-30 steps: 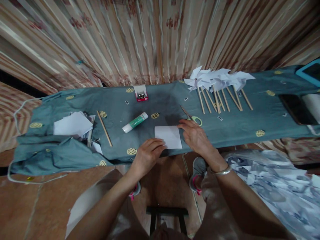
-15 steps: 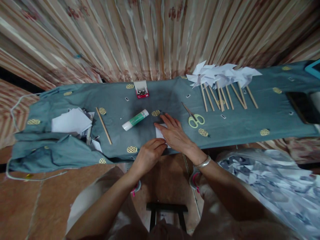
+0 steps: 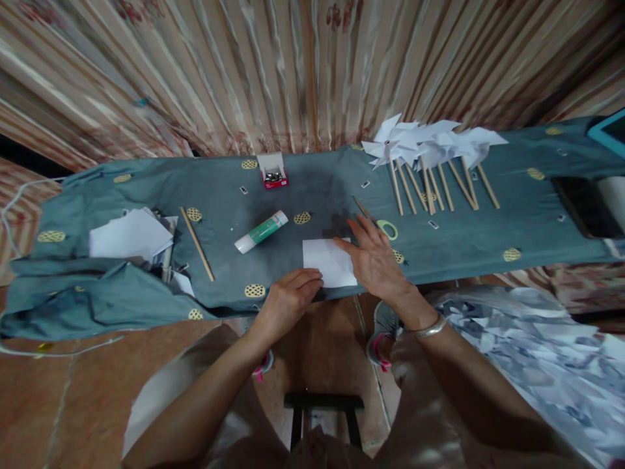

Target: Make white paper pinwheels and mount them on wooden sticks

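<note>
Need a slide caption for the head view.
Left hand and right hand press white paper on teal cloth beside glue stick, scissors and pinwheels.

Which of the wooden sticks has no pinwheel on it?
The lone stick left of the glue stick; the rest, at right, carry white pinwheels.

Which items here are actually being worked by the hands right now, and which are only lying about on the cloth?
In hand: white paper square, left hand at its near-left corner, right hand flat on its right edge.
Lying about: scissors, glue stick, red box, loose stick, paper pile, pinwheels, phone.
</note>
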`<state>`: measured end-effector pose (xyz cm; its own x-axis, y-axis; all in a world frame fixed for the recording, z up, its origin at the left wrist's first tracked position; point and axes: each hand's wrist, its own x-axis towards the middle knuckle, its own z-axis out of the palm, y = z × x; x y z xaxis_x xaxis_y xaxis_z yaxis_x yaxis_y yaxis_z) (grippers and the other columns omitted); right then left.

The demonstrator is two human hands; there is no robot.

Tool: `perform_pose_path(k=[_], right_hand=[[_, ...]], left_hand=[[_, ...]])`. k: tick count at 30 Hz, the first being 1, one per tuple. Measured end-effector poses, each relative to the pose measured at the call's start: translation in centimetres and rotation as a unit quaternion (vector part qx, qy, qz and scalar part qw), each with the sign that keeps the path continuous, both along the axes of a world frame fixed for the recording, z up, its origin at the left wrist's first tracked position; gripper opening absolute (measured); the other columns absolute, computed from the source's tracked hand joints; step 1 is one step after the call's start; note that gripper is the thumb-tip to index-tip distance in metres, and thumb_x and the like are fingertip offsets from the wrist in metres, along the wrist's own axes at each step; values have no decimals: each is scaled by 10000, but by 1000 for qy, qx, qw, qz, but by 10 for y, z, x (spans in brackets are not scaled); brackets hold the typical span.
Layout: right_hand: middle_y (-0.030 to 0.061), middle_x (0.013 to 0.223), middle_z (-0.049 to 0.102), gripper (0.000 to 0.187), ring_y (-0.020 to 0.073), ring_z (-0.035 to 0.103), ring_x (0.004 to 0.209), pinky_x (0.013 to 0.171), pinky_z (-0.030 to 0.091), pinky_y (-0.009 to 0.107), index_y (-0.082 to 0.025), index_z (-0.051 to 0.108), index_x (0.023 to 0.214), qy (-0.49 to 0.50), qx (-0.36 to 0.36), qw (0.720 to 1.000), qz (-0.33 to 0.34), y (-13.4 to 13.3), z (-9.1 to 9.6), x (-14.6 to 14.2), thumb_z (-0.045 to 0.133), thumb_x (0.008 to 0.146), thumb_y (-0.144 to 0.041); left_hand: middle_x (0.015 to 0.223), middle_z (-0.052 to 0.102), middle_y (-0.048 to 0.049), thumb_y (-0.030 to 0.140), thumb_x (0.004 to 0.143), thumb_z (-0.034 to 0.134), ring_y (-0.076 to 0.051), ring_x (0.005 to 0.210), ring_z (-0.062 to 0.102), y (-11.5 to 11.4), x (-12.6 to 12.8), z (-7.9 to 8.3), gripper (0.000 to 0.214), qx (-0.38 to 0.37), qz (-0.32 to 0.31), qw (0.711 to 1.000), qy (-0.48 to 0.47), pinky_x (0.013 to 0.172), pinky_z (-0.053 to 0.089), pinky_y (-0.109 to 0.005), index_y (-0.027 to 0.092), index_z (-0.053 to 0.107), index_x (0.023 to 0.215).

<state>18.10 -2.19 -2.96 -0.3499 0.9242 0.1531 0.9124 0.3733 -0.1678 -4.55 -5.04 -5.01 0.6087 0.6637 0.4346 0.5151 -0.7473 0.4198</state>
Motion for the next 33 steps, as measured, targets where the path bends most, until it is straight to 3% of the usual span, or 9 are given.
perform_pose_path(k=[7, 11, 15, 18, 21, 26, 29, 33], right_hand=[[171, 1462, 513, 406, 380, 337, 1437, 1073, 379, 583, -163, 685, 1206, -18, 8, 999, -50, -10, 5, 15, 457, 882, -74], [173, 1501, 469, 440, 359, 360, 1438, 1102, 382, 589, -150, 642, 1251, 52, 2, 998, -40, -14, 8, 26, 439, 867, -80], [151, 1559, 396, 637, 279, 379, 1450, 1161, 374, 513, -164, 496, 1401, 145, -82, 986, 20, -19, 9, 35, 443, 780, -33], [126, 1593, 346, 691, 287, 323, 1481, 1174, 347, 531, -213, 466, 1425, 160, -132, 977, 41, -24, 9, 37, 521, 753, -62], [115, 1590, 358, 559, 303, 331, 1476, 1178, 330, 543, -243, 551, 1347, 198, -144, 968, 48, -24, 10, 37, 621, 799, -159], [92, 1437, 563, 108, 273, 531, 1337, 1132, 411, 472, -231, 734, 915, 301, -165, 938, 57, -17, 13, 35, 651, 846, -229], [88, 1337, 641, 86, 248, 626, 1218, 1076, 462, 440, -225, 738, 842, 344, -182, 920, 38, -13, 12, 28, 657, 852, -253], [91, 1300, 666, 78, 247, 647, 1178, 1044, 473, 444, -225, 727, 802, 363, -173, 915, 13, -7, 8, 17, 665, 839, -253]], left_hand=[[1073, 744, -107, 108, 916, 576, -201, 1015, 713, 1, -2, 0, 151, 6, -2, 1000, -1, 896, 616, -346, 125, 682, 1022], [1056, 752, -103, 132, 929, 566, -194, 984, 727, 2, -1, 0, 145, 11, 5, 1000, -5, 882, 621, -336, 119, 691, 1001], [1020, 764, -97, 170, 945, 552, -182, 924, 742, 5, 0, 2, 157, 16, 12, 1000, -15, 843, 629, -315, 125, 693, 996], [1000, 765, -100, 153, 939, 547, -176, 904, 746, 7, 1, 6, 155, 4, 17, 999, -27, 822, 628, -294, 120, 682, 1006], [1002, 762, -106, 122, 921, 552, -174, 900, 746, 6, 1, 10, 139, -10, 23, 999, -38, 811, 626, -282, 117, 673, 989], [1019, 756, -106, 108, 899, 570, -177, 919, 742, 4, 1, 10, 122, -13, 8, 999, -30, 840, 621, -296, 119, 677, 957], [1039, 750, -119, 91, 894, 568, -192, 982, 728, 2, 0, 9, 139, -23, -4, 1000, -19, 892, 609, -323, 108, 686, 966], [999, 750, -110, 104, 891, 587, -195, 980, 712, 1, 0, 11, 121, -16, -6, 1000, -18, 866, 614, -331, 115, 690, 953]])
